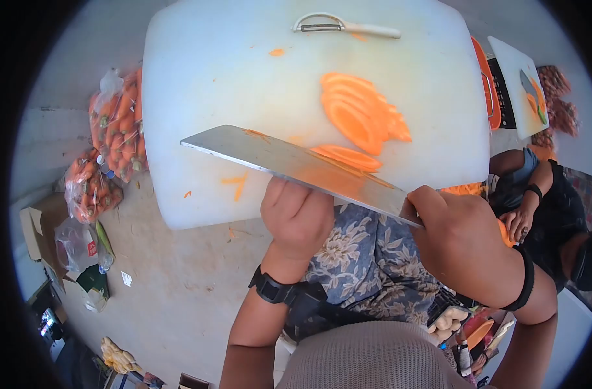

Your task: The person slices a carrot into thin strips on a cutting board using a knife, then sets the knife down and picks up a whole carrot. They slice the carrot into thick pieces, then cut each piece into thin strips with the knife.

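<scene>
My right hand [461, 241] is closed round the handle of a broad cleaver [289, 163]. Its blade reaches leftward over the near part of a white cutting board [198, 78], with orange shreds stuck to it. Close to the blade's near edge is my left hand [299, 212], its fingers curled in; the blade hides the fingertips and anything in them. Beyond the cleaver, overlapping carrot slices [357, 113] lie fanned on the board. More carrot slices [348, 157] show right beside the blade's far edge, partly covered by it.
A white-handled peeler [373, 30] lies at the board's far edge. Bags of carrots [117, 129] stand on the floor at left, near a cardboard box [40, 240]. At right, a co-worker's hand [519, 223] is near another board [513, 78] holding a knife.
</scene>
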A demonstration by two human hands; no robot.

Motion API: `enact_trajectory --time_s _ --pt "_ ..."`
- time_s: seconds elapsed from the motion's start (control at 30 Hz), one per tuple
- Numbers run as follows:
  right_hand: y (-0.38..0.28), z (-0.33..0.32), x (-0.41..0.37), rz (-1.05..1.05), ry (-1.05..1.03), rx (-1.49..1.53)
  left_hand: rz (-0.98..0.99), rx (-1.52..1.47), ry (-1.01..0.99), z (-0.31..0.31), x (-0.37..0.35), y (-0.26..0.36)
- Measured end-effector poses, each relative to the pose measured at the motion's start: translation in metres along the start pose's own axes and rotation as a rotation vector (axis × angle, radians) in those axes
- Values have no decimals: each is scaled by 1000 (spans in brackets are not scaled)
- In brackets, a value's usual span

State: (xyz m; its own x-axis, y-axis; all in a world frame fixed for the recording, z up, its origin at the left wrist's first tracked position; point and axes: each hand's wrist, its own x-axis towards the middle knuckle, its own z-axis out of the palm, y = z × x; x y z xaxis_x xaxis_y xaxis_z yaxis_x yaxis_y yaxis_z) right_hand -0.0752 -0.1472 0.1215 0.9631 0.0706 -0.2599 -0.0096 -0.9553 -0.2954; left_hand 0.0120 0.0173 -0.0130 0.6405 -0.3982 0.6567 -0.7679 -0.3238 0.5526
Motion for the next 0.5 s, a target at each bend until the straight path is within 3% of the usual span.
enact_trajectory --time_s 0.5 --pt "0 -6 -27 154 -66 -20 -58 -40 -73 -3 -5 -3"
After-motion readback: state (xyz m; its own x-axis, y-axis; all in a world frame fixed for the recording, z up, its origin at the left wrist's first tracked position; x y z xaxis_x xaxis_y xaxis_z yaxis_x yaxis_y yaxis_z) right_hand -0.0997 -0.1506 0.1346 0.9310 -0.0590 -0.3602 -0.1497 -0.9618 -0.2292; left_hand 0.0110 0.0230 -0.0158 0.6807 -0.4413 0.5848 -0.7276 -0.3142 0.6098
